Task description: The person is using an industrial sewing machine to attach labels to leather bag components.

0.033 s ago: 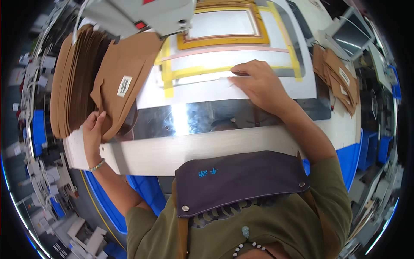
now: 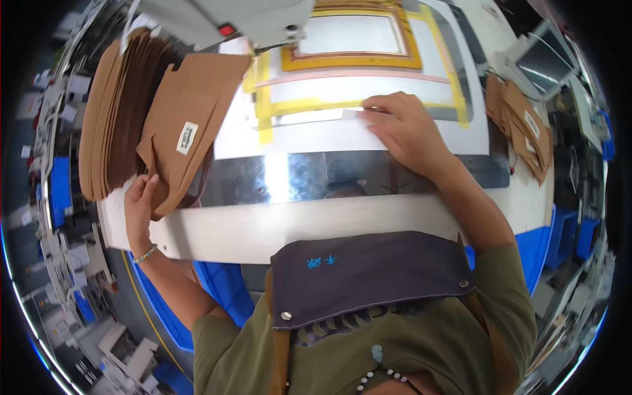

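Fabric piece (image 2: 187, 125), brown with a small white label, lies at 10 o'clock on the table (image 2: 276, 227), atop a fanned stack of brown pieces (image 2: 115, 112); left hand (image 2: 140, 204) pinches its lower edge. Right hand (image 2: 408, 128) at 1 o'clock is flat, fingers spread, pressing the white template sheet (image 2: 342, 131) with yellow tape, gripping nothing. Nothing has shifted from the frame before: both hands as placed, piece not yet lifted.
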`<state>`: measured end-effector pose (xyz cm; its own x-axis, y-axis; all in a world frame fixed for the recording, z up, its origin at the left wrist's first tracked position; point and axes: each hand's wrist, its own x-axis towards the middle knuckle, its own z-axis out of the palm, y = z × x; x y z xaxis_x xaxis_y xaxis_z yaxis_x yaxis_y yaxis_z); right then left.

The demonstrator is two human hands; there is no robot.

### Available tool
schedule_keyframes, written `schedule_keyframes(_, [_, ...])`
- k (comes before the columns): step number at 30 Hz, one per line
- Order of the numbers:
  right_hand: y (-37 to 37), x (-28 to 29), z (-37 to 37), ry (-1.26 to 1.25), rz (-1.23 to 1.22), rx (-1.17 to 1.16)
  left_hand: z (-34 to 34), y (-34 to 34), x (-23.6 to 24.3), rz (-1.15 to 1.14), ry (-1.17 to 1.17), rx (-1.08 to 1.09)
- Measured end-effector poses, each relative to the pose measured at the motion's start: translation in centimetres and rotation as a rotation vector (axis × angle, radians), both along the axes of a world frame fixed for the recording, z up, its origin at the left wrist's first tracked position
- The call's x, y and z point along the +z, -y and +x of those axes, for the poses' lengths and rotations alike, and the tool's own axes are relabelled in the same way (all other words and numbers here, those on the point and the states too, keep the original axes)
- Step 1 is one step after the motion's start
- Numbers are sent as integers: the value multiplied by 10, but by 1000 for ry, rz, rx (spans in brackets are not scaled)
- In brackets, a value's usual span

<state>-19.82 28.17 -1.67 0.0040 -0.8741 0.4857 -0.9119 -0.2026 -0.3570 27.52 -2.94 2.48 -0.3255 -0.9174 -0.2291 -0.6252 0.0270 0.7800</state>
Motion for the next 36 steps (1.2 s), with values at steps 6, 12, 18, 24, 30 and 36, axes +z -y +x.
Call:
schedule_keyframes(6, [3,10,13,91,74,-126,109,-3,-20,-139,169,222])
schedule_keyframes(12, [2,12,16,148,221,-107,70,-8,-33,-404,436,352])
schedule_keyframes(18, [6,6,18,425,24,-77,64,-38,-47,-769,252,535])
schedule_keyframes(24, [-5,6,5,569,191,-93,182,-98,-68,-883,325,767])
schedule_keyframes(30, [-2,1,6,536,204,-67,311,-216,-156,-627,741,1028])
schedule_keyframes(36, [-1,0,6,505,226,-40,375,-290,-214,-101,1072,1200])
